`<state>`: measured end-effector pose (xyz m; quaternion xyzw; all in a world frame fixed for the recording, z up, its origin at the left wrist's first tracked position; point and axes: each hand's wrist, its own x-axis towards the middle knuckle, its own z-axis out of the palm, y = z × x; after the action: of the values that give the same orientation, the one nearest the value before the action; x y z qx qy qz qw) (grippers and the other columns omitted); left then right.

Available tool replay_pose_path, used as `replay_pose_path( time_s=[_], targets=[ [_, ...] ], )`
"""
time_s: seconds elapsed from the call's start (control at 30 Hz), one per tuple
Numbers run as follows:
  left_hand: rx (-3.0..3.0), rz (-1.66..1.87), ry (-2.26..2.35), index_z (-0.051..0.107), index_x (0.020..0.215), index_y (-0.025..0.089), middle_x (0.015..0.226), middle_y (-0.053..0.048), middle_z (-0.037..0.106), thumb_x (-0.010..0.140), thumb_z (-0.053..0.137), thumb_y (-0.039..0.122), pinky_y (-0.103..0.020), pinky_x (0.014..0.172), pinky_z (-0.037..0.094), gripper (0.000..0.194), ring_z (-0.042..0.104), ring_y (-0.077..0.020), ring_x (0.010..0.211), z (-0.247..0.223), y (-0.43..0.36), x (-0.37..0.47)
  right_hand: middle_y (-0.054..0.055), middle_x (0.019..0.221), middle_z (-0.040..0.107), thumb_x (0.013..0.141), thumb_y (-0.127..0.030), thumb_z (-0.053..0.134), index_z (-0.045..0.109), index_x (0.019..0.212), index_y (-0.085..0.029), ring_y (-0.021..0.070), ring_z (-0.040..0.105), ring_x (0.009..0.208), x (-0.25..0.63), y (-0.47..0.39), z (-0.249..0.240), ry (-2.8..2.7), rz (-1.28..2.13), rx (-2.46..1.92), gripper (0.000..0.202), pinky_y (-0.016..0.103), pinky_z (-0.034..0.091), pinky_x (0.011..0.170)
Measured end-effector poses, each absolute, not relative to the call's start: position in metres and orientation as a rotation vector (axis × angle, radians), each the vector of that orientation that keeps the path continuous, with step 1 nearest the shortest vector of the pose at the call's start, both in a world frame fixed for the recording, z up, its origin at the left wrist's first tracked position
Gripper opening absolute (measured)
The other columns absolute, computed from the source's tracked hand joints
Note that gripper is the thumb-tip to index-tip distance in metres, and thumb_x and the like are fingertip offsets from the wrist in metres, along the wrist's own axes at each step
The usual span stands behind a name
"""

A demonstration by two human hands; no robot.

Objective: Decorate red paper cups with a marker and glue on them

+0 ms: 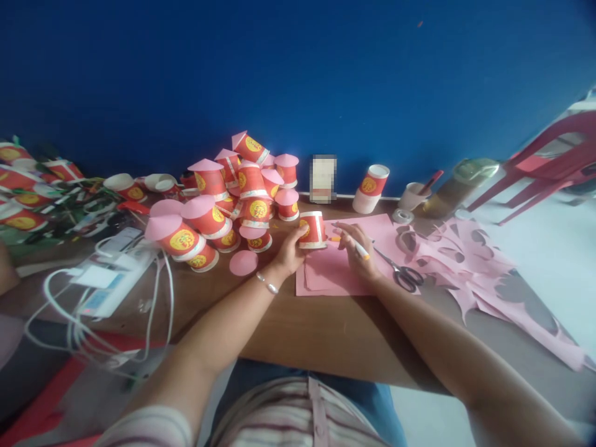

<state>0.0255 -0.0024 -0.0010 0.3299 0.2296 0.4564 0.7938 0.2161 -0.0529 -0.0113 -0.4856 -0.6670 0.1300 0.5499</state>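
My left hand (293, 251) is closed around a red paper cup (315, 231) with a white band and part of a yellow emblem showing. In my right hand (357, 248) is a white pen (361, 249) with orange ends, its tip close to the cup's right side; whether it touches I cannot tell. Pink paper sheets (335, 273) lie beneath both the cup and my right hand. Scissors (406, 276) with dark handles rest just right of that hand. A pink paper disc (243, 262) lies on the table left of my left hand.
Red cups with pink paper cones (209, 180) are heaped at left. A power strip (112, 279) with looping white cables sits nearer. Stacked cups (371, 188), a tape roll (403, 216) and pink offcuts (470, 261) are at right. A blue wall (298, 74) stands behind.
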Motion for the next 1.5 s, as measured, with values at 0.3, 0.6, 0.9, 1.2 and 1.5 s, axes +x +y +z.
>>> replay_pose_path(
  time_s=[0.3, 0.6, 0.9, 1.2, 1.5],
  targets=[
    [0.658, 1.009, 0.505, 0.072, 0.101, 0.014, 0.091, -0.006, 0.076, 0.076, 0.079, 0.038, -0.032, 0.073, 0.052, 0.036, 0.071, -0.0208, 0.082, -0.006, -0.001, 0.025, -0.002, 0.079, 0.062, 0.100, -0.063, 0.049, 0.064, 0.120, -0.020, 0.0139, 0.061, 0.066, 0.218, -0.044, -0.020, -1.199, 0.757, -1.150, 0.050, 0.030, 0.053, 0.066],
    [0.626, 1.021, 0.516, 0.072, 0.094, 0.015, 0.083, -0.002, 0.073, 0.069, 0.082, 0.028, -0.027, 0.068, 0.050, 0.030, 0.064, -0.0142, 0.072, -0.002, -0.002, 0.026, -0.001, 0.077, 0.066, 0.090, -0.060, 0.064, 0.066, 0.095, -0.019, 0.0124, 0.059, 0.064, 0.217, -0.038, -0.017, -1.004, 0.883, -1.118, 0.042, 0.028, 0.050, 0.064],
    [0.745, 0.991, 0.538, 0.070, 0.096, 0.015, 0.082, -0.002, 0.072, 0.068, 0.086, 0.031, -0.026, 0.068, 0.050, 0.036, 0.066, -0.0151, 0.073, 0.007, -0.006, 0.028, -0.006, 0.062, 0.059, 0.077, -0.051, 0.079, 0.058, 0.083, -0.022, 0.0107, 0.056, 0.054, 0.214, -0.023, -0.005, -0.755, 0.960, -0.988, 0.037, 0.026, 0.049, 0.054],
    [0.840, 0.932, 0.550, 0.066, 0.106, 0.015, 0.089, -0.005, 0.073, 0.072, 0.085, 0.034, -0.035, 0.078, 0.055, 0.044, 0.070, -0.0199, 0.080, 0.009, -0.007, 0.028, -0.005, 0.066, 0.064, 0.080, -0.042, 0.081, 0.057, 0.079, -0.022, 0.0093, 0.059, 0.055, 0.201, -0.035, -0.004, -0.727, 1.017, -0.874, 0.031, 0.023, 0.050, 0.055],
    [0.839, 0.860, 0.502, 0.064, 0.119, 0.016, 0.106, -0.010, 0.074, 0.078, 0.076, 0.037, -0.042, 0.084, 0.057, 0.048, 0.072, -0.0279, 0.097, 0.008, -0.006, 0.026, -0.006, 0.068, 0.064, 0.081, -0.043, 0.082, 0.059, 0.080, -0.023, 0.0090, 0.059, 0.054, 0.204, -0.041, 0.000, -0.769, 1.029, -0.863, 0.031, 0.023, 0.051, 0.055]
  ],
)
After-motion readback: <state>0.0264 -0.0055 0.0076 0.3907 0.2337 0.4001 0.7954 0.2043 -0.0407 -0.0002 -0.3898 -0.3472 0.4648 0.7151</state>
